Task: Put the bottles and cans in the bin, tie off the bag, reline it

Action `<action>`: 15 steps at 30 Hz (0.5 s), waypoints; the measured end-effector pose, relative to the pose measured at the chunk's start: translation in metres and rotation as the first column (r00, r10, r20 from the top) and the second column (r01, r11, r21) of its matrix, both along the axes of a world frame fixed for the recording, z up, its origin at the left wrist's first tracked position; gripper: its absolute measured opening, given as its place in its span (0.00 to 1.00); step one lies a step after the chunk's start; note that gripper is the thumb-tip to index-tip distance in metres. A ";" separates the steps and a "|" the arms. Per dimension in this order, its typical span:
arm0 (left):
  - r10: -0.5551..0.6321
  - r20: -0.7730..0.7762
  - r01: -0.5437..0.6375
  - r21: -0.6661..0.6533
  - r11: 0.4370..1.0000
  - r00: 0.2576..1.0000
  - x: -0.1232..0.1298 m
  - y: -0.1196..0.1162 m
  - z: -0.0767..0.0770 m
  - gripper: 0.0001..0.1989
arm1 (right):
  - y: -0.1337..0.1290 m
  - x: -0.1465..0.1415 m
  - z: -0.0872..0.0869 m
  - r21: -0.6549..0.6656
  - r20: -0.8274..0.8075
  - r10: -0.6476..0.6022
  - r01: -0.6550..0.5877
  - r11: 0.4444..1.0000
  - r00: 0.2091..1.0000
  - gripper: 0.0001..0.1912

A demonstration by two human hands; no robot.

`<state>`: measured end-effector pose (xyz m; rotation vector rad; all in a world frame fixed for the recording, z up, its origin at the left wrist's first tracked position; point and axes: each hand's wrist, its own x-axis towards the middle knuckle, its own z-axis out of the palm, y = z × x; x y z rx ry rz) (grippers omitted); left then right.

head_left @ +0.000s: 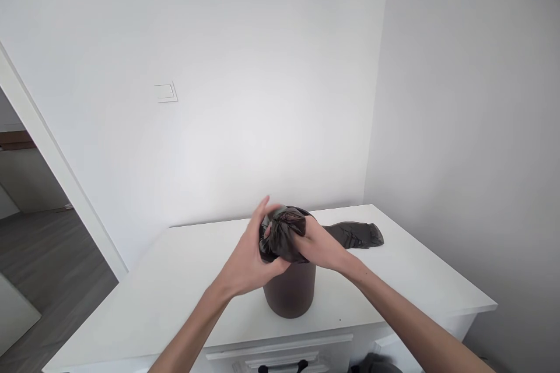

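Note:
A dark brown waste bin (289,294) stands upright near the front of a white dresser top. Bunched, shiny black plastic, a bin bag (286,236), is at the bin's mouth. My left hand (251,256) curves around the bag's left side, thumb across the front and fingers behind, partly hidden. From the right, my right hand (321,245) grips the same bag, its fingertips buried in the folds. How far the bag reaches into the bin is hidden. Behind my right hand lies a flattened strip of black plastic bags (356,235).
The white dresser top (196,280) meets walls at the back and right. Its front has a drawer with a black handle (283,368). A dark object (375,363) shows below the front edge. At left is a doorway with a grey floor (48,256); a light switch (166,92) is on the wall.

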<state>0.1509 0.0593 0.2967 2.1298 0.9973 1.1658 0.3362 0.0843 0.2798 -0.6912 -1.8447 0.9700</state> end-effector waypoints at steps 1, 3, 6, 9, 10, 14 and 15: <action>-0.023 -0.040 0.023 -0.019 1.000 0.999 0.001 0.006 -0.003 0.35 | 0.000 0.003 0.002 0.003 -0.013 0.028 -0.028 1.000 1.000 0.11; -0.044 -0.088 0.045 0.013 0.999 0.995 0.006 0.018 -0.008 0.11 | 0.002 0.010 0.004 0.022 -0.052 0.032 -0.031 0.999 0.998 0.10; 0.037 -0.032 -0.036 0.045 0.998 0.999 0.012 0.027 -0.013 0.19 | 0.007 0.022 0.003 -0.046 -0.174 -0.093 0.086 0.995 0.980 0.14; 0.113 0.103 -0.105 -0.077 0.991 0.988 0.014 0.028 -0.018 0.19 | 0.011 0.035 -0.001 -0.211 -0.353 -0.177 0.106 0.972 0.919 0.23; 0.127 0.142 -0.112 -0.111 0.988 0.982 0.014 0.028 -0.019 0.19 | 0.012 0.038 -0.003 -0.243 -0.428 -0.177 0.076 0.967 0.886 0.24; 0.190 0.262 -0.154 -0.154 0.976 0.946 0.013 0.023 -0.018 0.21 | 0.012 0.048 -0.007 -0.289 -0.670 -0.172 -0.040 0.956 0.722 0.20; 0.185 0.289 -0.144 -0.159 0.977 0.939 0.014 0.022 -0.017 0.20 | 0.012 0.048 -0.007 -0.297 -0.693 -0.173 -0.059 0.953 0.699 0.19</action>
